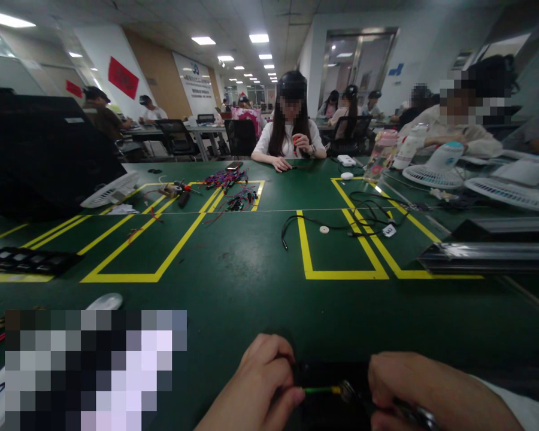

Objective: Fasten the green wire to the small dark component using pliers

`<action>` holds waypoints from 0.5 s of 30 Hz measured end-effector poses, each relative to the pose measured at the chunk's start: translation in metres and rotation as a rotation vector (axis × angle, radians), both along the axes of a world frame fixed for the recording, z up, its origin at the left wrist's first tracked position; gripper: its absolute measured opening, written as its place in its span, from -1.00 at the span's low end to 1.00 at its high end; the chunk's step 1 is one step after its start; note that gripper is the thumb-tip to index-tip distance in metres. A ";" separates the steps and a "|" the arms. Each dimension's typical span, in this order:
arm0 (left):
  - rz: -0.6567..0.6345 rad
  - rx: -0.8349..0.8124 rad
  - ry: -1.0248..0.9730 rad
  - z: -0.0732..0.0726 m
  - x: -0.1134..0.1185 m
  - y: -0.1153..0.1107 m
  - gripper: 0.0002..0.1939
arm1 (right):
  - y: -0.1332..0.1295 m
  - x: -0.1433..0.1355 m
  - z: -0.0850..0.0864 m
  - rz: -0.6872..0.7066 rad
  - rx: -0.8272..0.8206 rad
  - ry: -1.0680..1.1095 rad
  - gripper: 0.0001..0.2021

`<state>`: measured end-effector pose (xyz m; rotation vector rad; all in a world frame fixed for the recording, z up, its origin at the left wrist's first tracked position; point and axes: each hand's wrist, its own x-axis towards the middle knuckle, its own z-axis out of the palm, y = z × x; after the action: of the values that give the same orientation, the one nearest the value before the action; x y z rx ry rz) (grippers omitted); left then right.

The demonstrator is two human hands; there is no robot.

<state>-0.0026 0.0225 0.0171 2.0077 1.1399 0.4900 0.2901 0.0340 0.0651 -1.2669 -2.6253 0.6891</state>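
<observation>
My left hand (267, 377) pinches a thin green-and-yellow wire (318, 390) between thumb and bent fingers, near the bottom of the head view. The wire runs to the right, its yellow end meeting the round metal tip of a hand tool (347, 390). My right hand (408, 383) is closed around that tool, which looks like pliers; the fingers hide most of it, and a shiny part shows below the palm. Whether the jaws are closed on the wire is too dark to tell. Both hands are over a black surface (314, 368) at the near table edge.
On the green table (233, 299), yellow tape marks rectangles. Wire bundles (227, 178) lie at the back, black cables (327, 221) right of centre. Black trays (27, 260) stand left, glossy dark profiles (494, 257) right. A co-worker (291, 131) sits opposite, holding something orange.
</observation>
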 end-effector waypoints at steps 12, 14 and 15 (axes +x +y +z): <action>0.032 -0.046 -0.006 0.007 0.001 -0.003 -0.78 | 0.015 0.000 0.013 0.114 -0.077 0.073 -0.77; 0.033 -0.044 -0.007 0.007 0.001 -0.003 -0.77 | 0.015 0.004 0.011 0.059 -0.123 0.083 -0.78; 0.033 -0.041 -0.008 0.007 0.001 -0.003 -0.77 | 0.014 0.007 0.009 -0.001 -0.149 0.092 -0.77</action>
<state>-0.0019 0.0191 0.0237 1.9530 1.1709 0.4870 0.2967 0.0476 0.0742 -1.2414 -2.5409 0.9345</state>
